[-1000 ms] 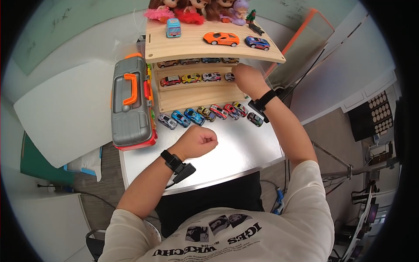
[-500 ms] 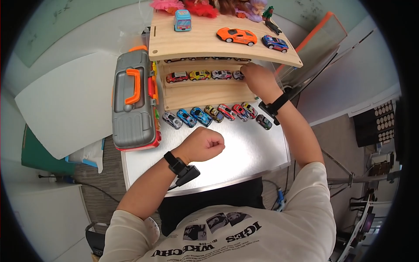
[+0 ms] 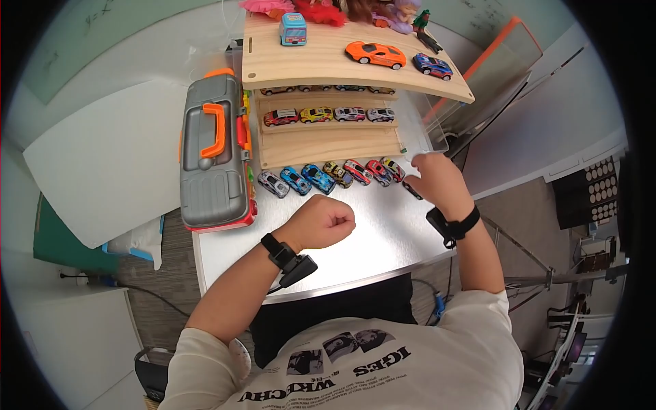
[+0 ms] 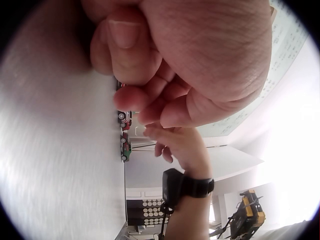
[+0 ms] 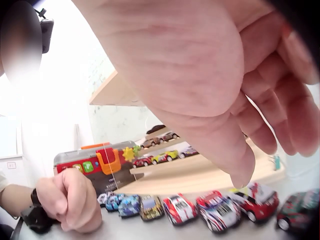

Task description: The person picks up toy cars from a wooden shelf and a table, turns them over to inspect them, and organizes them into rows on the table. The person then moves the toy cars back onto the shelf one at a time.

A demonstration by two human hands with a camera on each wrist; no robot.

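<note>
My left hand [image 3: 316, 222] rests on the shiny table in a fist, with nothing in it. Straight-fingered and empty, my right hand [image 3: 441, 184] hovers right by a dark green toy car [image 5: 300, 211], partly covering it in the head view. That car ends a slanted row on the table, beside a red toy car [image 5: 255, 202], a blue one [image 3: 319, 178] and several others. Behind the row stands a wooden tiered rack [image 3: 328, 146]. Its middle tier carries a red car [image 3: 281, 117], a yellow car [image 3: 316, 115] and two whitish ones, the rightmost car [image 3: 380, 115] near the tier's end.
A grey toolbox [image 3: 217, 178] with an orange handle stands left of the rack. The wooden top board [image 3: 311, 65] overhangs the tiers and bears an orange car [image 3: 375, 55], a blue car [image 3: 432, 66], a small blue bus [image 3: 293, 29] and dolls behind.
My right hand has drawn back from the rightmost whitish car on the middle tier, leaving it there, and has come down toward the dark green car. My left hand keeps its fist on the table.
</note>
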